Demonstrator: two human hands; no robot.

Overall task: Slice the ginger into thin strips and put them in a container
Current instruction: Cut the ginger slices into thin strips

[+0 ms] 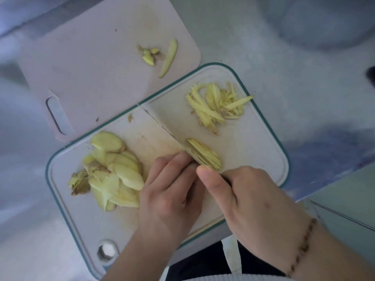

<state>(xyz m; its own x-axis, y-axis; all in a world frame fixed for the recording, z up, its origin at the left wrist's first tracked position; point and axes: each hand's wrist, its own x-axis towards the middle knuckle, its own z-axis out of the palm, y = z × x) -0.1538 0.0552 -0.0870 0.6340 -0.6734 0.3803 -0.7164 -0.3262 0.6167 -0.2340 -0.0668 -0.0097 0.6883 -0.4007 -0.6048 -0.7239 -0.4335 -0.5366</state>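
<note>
Fingers (172,167) of left hand (170,191) curled, pinning the ginger stack (204,154) on the cutting board (253,138) beside the knife (162,126); right hand (243,195) gripped its handle. Cut strips (217,106) piled clear; slices (115,171) waited left.

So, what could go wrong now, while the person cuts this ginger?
1. The left hand holds the ginger right beside the knife, with fingertips close to the blade; a slip could probably cut them.
2. The cut strips lie near the edge of the green-rimmed board; some could fall off.
3. The waiting slices are piled loosely beside the left hand and may get knocked.
</note>
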